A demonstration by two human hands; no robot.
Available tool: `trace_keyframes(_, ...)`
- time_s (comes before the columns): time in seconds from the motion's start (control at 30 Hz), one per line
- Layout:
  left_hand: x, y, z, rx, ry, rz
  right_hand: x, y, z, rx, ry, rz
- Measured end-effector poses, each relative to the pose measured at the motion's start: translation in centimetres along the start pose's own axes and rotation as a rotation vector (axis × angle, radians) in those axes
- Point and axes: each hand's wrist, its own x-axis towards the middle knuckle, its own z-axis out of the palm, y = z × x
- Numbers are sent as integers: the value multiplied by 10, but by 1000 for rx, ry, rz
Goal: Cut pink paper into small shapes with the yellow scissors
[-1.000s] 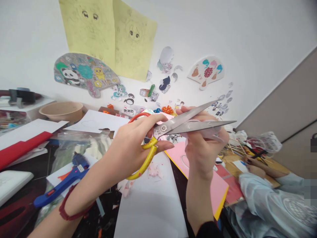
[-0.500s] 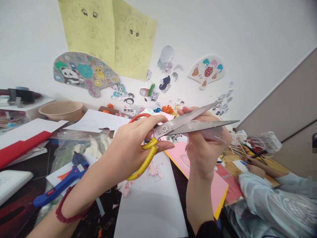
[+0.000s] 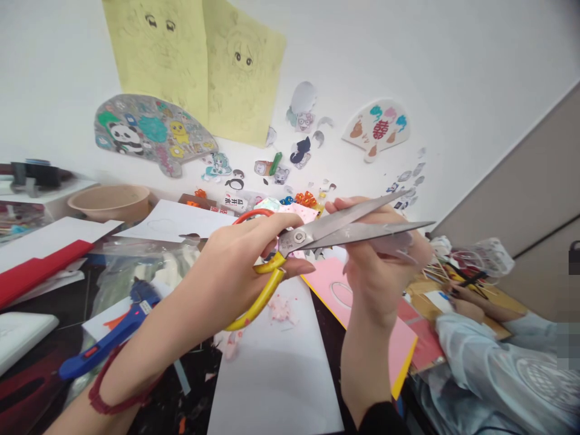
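My left hand grips a pair of scissors with one yellow and one red handle, my fingers through the loops. Their long metal blades point right and stand partly apart. Behind the blades, my right hand is raised with its fingers curled. It holds a thin pale, see-through-looking piece, partly hidden by the lower blade; I cannot make out its kind. Below the hands lies a white sheet with crumpled pink scraps on it.
A blue glue gun and a clear plastic bag lie left, near a beige bowl. Pink card with a yellow edge lies right. A co-worker's sleeve is at far right. Paper fans hang on the wall.
The scissors and left hand have shifted slightly left in view, while the right hand has moved slightly right. The blades remain partly apart.
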Motion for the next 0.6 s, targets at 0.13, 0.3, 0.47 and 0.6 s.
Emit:
trace_keyframes(0.13,-1,-2,0,-14,-25,5,2,1,-4,13,-37,-33)
trace_keyframes(0.3,-1,-4,0,-28,-24,0,3,0,-9,-8,-66,-6)
trace_keyframes(0.47,0,-6,-5,-64,-9,-36,3,1,-9,8,18,77)
trace_keyframes(0.6,-1,-10,-4,-113,40,-80,1,-1,-5,-17,87,257)
